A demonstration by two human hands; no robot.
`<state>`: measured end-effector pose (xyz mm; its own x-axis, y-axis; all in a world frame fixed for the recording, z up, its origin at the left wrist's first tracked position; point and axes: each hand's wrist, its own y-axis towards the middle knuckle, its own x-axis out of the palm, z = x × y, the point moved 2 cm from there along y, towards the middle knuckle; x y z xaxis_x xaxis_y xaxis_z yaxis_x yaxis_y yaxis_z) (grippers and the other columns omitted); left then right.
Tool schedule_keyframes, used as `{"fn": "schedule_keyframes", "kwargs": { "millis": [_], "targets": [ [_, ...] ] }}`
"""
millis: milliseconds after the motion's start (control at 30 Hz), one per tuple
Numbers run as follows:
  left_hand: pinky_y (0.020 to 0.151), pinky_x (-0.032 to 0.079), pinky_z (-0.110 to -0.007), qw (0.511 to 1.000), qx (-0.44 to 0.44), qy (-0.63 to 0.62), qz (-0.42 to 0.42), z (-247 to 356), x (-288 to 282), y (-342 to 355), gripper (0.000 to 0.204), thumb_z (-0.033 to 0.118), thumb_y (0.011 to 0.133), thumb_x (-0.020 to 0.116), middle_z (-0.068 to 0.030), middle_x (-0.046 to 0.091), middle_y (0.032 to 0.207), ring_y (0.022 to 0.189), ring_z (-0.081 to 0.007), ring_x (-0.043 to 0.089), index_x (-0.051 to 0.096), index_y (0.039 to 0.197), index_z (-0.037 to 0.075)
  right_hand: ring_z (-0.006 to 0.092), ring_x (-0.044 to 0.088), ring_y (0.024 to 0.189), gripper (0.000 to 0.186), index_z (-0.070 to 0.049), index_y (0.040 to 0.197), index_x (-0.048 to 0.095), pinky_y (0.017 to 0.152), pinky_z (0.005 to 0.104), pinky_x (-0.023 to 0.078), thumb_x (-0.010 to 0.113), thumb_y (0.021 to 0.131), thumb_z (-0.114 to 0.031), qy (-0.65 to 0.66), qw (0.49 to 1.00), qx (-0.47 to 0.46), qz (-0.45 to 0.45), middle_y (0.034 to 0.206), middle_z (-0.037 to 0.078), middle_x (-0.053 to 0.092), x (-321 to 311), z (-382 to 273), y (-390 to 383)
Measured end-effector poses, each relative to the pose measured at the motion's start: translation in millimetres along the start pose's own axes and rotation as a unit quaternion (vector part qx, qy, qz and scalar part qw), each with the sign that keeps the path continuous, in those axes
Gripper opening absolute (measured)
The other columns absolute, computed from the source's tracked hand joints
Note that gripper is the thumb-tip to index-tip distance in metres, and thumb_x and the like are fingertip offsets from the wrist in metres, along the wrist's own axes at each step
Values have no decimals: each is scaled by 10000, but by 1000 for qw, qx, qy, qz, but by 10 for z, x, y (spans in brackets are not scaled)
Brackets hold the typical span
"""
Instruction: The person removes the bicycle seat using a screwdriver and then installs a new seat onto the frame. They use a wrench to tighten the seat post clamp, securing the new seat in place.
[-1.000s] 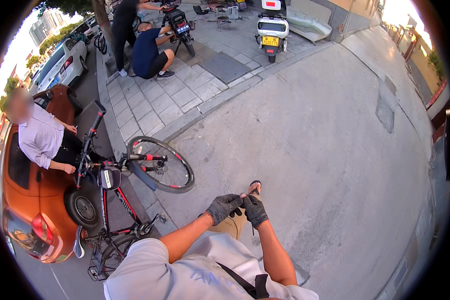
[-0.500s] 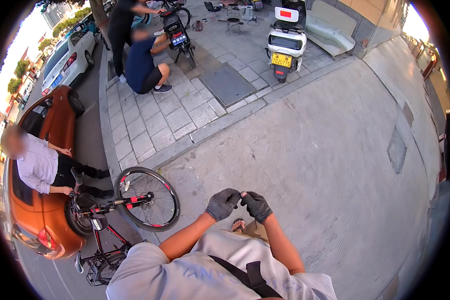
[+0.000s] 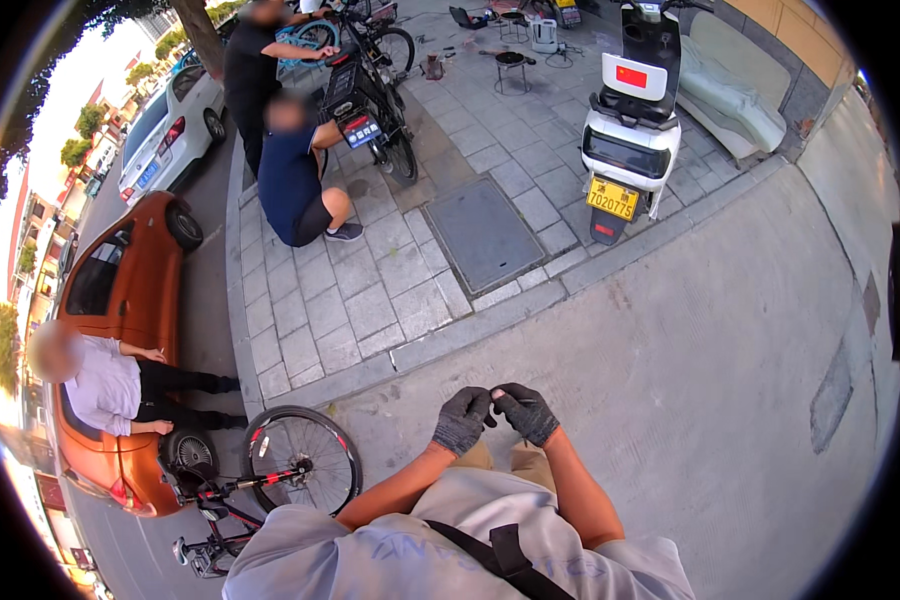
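- The left hand (image 3: 462,421) is curling with its fingers drawn close together, its fingertips meeting or nearly meeting those of the other hand in front of the torso.
- The right hand (image 3: 527,413) is pinching narrowly, thumb toward forefinger; a pale spot is showing at the thumb tip, and whether it is bare skin or a small held item cannot be told.
- Dark grey gloves (image 3: 455,436) are covering both hands, with the bare forearms emerging behind them.
- The grey shirt (image 3: 400,570) is bearing faint lettering, with a black strap (image 3: 511,552) crossing it.
- Concrete (image 3: 690,350) is stretching ahead and widely to the right of the hands.
- A bicycle (image 3: 232,486) is standing to the left, its red-marked front wheel (image 3: 307,466) resting well apart from the left hand.
- A kerb (image 3: 480,335) is edging the paving beyond the hands, with a dark cover plate (image 3: 486,235) lying behind it.
- An orange car (image 3: 142,275) is standing at left, a person in a pale shirt (image 3: 107,385) beside it.
- A white scooter (image 3: 630,150) is carrying a yellow plate (image 3: 612,198) and a red flag panel (image 3: 630,77).
- Farther off, a person in navy (image 3: 292,195) is crouching beside a black two-wheeler (image 3: 352,92) displaying a blue plate (image 3: 361,131).
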<state>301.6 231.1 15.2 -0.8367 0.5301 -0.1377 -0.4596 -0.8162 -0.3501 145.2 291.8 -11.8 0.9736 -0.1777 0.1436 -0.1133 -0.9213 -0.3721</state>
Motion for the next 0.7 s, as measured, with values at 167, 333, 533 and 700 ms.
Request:
{"fn": "schedule_keyframes", "kwargs": {
  "millis": [167,333,533,700],
  "targets": [
    [554,523,-273,992,-15,-75,96,519,-225,1264,231,232,1034,571,-76,684,815,663,-158,689,634,1068,12,112,625,779,336,-21,1026,705,755,297,516,640,993,-348,-179,978,-75,-78,841,62,686,-353,-851,1458],
    [543,512,-265,979,-37,-169,109,1056,-402,2911,240,246,1036,571,-90,699,802,661,-154,687,631,1055,15,111,606,745,316,-19,987,704,696,281,502,633,995,-327,-111,980,-83,-139,781,40,664,-784,-1627,3223],
    [533,519,-280,977,-30,-178,115,2216,-884,4804,238,238,1031,580,-98,697,808,647,-164,680,630,1076,10,77,563,681,267,-45,1043,704,612,252,462,613,1015,-294,-64,983,27,-169,818,-11,671,-1171,-2999,4982],
    [522,521,-298,979,-31,-171,111,2961,-1154,5929,232,229,1027,585,-101,697,820,635,-179,680,620,1100,12,66,589,696,220,-42,1066,704,608,231,470,625,1004,-238,56,976,112,-180,844,5,680,-1431,-3790,6064]
  ]
}}
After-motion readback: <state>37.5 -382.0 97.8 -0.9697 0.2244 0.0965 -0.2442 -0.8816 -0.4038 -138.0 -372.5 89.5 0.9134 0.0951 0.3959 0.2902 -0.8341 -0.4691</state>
